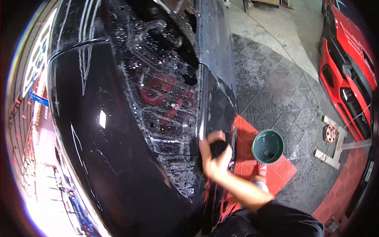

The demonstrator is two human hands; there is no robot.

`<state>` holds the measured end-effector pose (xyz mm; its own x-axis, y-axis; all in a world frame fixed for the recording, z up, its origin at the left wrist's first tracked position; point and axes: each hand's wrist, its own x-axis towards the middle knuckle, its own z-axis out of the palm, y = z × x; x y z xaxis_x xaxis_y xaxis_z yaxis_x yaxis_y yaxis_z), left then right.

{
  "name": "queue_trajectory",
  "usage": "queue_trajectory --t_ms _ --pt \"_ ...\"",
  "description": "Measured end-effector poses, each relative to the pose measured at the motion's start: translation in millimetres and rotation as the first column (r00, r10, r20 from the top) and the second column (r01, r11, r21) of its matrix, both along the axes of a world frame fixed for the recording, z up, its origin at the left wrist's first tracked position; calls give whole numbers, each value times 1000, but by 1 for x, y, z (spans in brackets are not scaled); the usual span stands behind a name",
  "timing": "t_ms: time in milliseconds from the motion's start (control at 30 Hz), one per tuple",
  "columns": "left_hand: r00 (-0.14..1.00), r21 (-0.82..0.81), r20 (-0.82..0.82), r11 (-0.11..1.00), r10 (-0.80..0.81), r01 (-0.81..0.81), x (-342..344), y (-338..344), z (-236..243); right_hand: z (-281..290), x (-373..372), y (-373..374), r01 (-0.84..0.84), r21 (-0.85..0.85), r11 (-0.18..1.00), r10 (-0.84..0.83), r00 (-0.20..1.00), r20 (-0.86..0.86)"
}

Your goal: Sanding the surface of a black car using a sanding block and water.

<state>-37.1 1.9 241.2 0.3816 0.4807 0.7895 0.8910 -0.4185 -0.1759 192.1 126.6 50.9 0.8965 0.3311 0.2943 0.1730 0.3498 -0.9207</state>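
My right hand (215, 156) grips a dark pad or sponge (218, 147) on the narrow black side panel (207, 104) of a car, its fingers curled around the pad. Left of it, a wet, streaked area (169, 118) of the car is covered in droplets and white marks, with red shapes showing through. A broad, glossy black body panel (94, 150) fills much of the left side. A green bucket (260, 142) of liquid, with a dark object in it, stands on the floor to the right of my hand. My left hand is out of view.
My foot (261, 170) is beside the bucket on red floor tiles (282, 172). Gray grid tiles (272, 79) adjoin concrete (272, 19). At right stand a red car (351, 47), a pale metal stand (335, 154) and a reel (331, 133), with a cable crossing the floor.
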Motion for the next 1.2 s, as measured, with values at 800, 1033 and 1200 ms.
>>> queue_trajectory --t_ms 800,1033,1200 --pt "999 136 -3 990 -42 43 -20 13 -13 31 169 100 -64 216 974 107 975 -194" --pt "962 312 -268 950 59 28 -15 27 -3 -2 39 23 -80 62 995 84 994 -72" --pt "989 -13 145 999 -35 37 -6 12 -11 15 70 37 -46 100 994 63 983 -173"
